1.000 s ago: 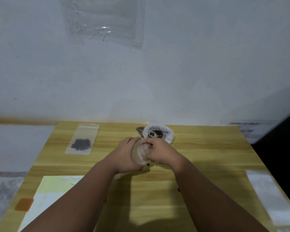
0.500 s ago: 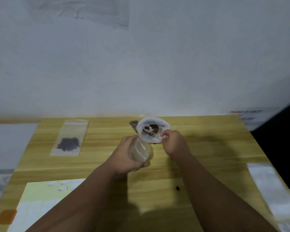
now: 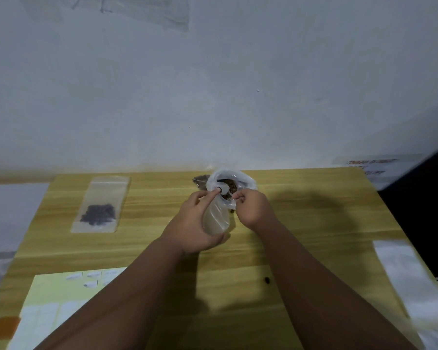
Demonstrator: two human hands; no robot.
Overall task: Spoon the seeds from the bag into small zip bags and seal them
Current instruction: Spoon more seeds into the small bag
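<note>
Left hand [image 3: 192,223] curls round a soft, clear zip bag [image 3: 216,219]. Right hand [image 3: 253,208] pinches its crinkled rim, just before the translucent seed bag [image 3: 248,182].

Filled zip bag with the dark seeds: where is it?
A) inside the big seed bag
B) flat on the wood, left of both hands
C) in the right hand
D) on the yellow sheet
B: the filled zip bag lies flat on the table, well left of the left hand.
</note>
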